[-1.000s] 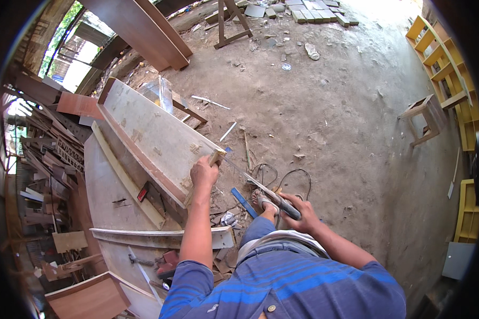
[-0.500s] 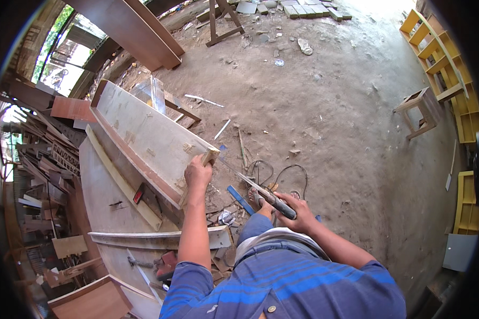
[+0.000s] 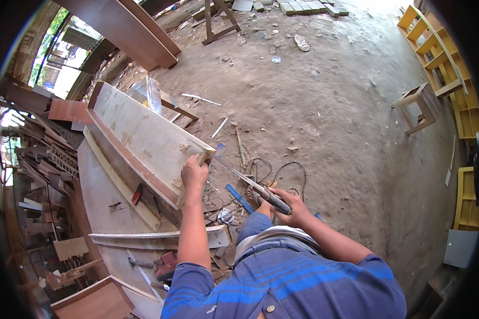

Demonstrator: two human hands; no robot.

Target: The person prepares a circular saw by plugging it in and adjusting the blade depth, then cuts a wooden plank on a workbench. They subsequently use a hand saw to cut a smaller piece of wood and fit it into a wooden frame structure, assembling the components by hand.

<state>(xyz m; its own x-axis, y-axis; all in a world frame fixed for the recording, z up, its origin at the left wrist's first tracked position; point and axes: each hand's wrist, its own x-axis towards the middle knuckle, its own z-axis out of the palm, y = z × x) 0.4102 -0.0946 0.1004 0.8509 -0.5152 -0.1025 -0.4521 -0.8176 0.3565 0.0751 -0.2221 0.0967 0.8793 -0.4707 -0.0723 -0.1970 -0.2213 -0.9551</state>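
Biggest first: the long wooden panel (image 3: 149,135), out between nine and ten o'clock from mid-view, pale-faced with raised edges, tilted on its length. It looks stiff and fairly heavy for one arm, awkward because so much of it stretches away towards ten o'clock. The flat face would give fingers little to pinch; the raised edges look the better hold, and the end strip (image 3: 206,155) at the near corner better still, though the rough wood might splinter.

Now the tool, what looks like a handsaw (image 3: 256,187), just below mid-view, blade aimed at ten o'clock, tip close by that corner; whether it touches, I can't tell. Light, I'd judge, the thin blade likely springy and sharp, so the dark handle (image 3: 278,204) is the place for a palm.

And the hands! Left hand (image 3: 195,171), between eight and nine o'clock, fingers hooked round the end strip. Right hand (image 3: 294,207), just past four o'clock, fingers wrapped about the handle, wrist well behind the blade.
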